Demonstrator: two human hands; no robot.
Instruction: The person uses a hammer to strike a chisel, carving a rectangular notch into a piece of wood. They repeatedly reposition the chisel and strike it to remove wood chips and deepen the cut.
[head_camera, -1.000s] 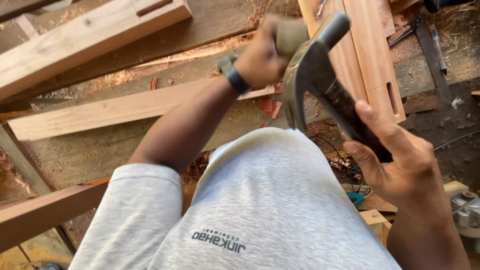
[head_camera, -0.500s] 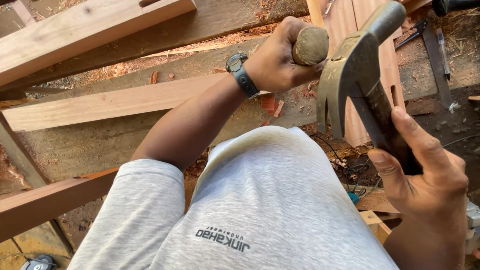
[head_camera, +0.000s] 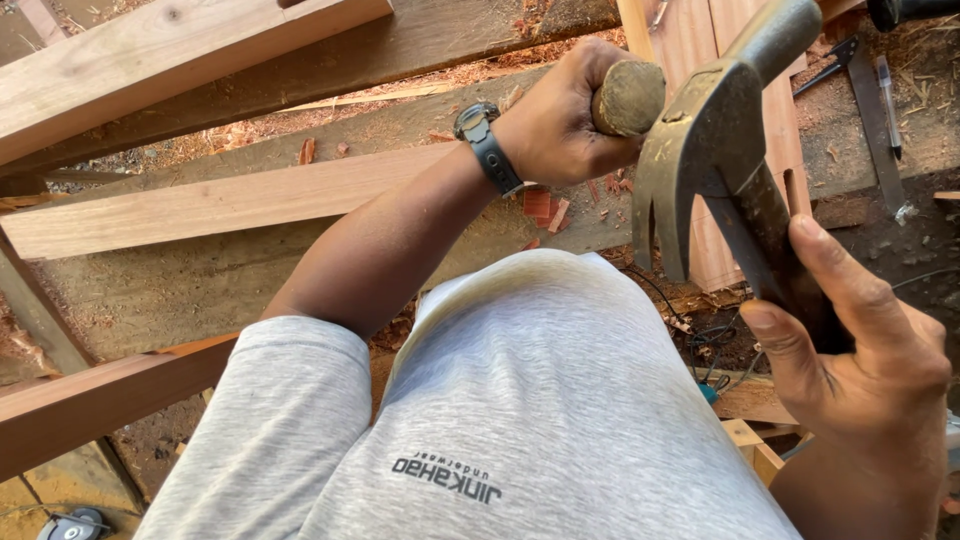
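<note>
To strike well, the left hand (head_camera: 555, 125) should keep its closed grip steady around the chisel handle (head_camera: 628, 97) in the upper middle of the frame, and the hammer (head_camera: 715, 150) should meet the rounded end squarely. The right hand (head_camera: 860, 370) is closed around the hammer shaft at the lower right. The chisel's long axis seems to run away from the camera, its end toward us and the blade hidden behind the hand
</note>
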